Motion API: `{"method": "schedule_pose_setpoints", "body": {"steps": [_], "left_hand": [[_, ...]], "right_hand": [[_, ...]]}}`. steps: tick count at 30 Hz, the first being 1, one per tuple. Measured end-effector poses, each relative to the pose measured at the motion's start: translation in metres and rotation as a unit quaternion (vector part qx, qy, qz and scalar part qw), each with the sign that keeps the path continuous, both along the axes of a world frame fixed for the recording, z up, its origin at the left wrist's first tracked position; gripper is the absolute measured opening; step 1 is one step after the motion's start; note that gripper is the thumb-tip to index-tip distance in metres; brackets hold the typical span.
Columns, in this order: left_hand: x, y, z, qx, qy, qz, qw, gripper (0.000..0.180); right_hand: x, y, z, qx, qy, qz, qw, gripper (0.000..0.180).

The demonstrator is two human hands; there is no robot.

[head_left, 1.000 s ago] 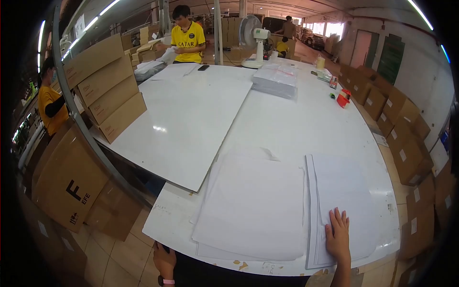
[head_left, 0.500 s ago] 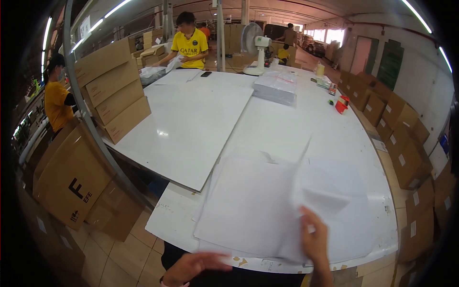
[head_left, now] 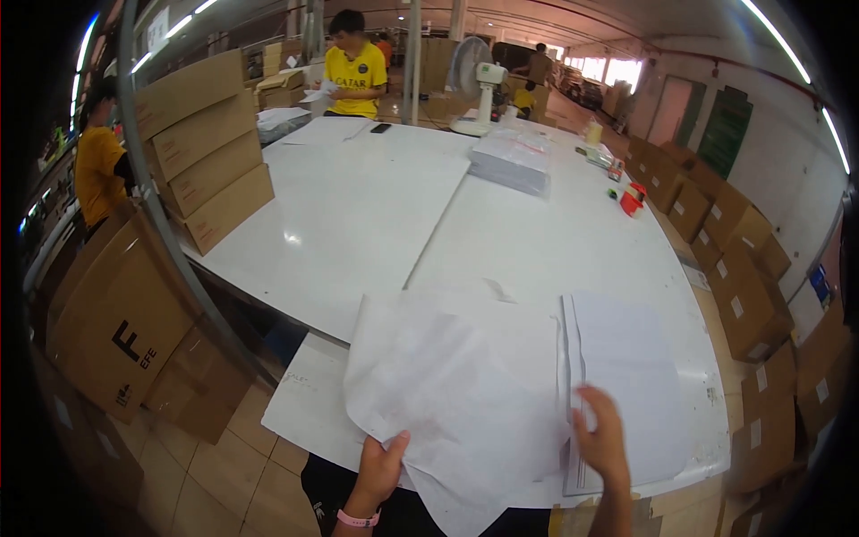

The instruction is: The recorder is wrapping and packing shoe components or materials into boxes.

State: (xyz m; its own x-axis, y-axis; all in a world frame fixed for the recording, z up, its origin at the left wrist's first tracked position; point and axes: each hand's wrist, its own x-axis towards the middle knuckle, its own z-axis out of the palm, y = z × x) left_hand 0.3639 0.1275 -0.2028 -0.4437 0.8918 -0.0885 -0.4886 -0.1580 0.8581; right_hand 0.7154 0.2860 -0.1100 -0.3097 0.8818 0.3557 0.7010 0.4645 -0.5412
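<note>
A thin white sheet (head_left: 447, 394) covers the left pile and droops over the table's near edge, its surface rippled. At its lower left, my left hand (head_left: 383, 465) pinches the sheet's edge, thumb on top; a pink band circles that wrist. My right hand (head_left: 601, 438) hovers at the left edge of a second stack of white sheets (head_left: 631, 385), fingers curved and apart, slightly blurred, with nothing visible in them. Whether its fingertips touch the stack is hard to see. Both piles lie side by side on the white table (head_left: 501, 228).
Further back stand a plastic-wrapped white stack (head_left: 512, 161), a fan (head_left: 483, 89) and a red tape dispenser (head_left: 633, 199). Cardboard boxes (head_left: 210, 170) are piled at left beside a metal post (head_left: 148, 179). More cartons (head_left: 747, 295) line the right. A person in yellow (head_left: 356, 76) works across the table.
The sheet has come over from the right onto the left pile. My left hand, free before, now grips its edge. My right hand has let go and moved slightly right.
</note>
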Motion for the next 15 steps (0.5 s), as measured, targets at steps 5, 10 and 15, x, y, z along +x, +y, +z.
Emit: {"method": "schedule_pose_setpoints", "body": {"steps": [5,10,15], "left_hand": [[-0.003,0.005,0.002,0.012,0.011,-0.037,0.999,0.068],[-0.01,0.001,0.013,0.016,-0.06,-0.057,0.996,0.07],[-0.005,0.006,0.02,0.014,-0.059,-0.029,0.998,0.072]], "right_hand": [[0.073,0.015,-0.042,-0.062,-0.186,-0.114,0.974,0.063],[0.054,0.016,-0.037,-0.06,-0.133,-0.115,0.983,0.046],[0.023,0.011,-0.005,-0.121,0.118,-0.112,0.979,0.039]]}}
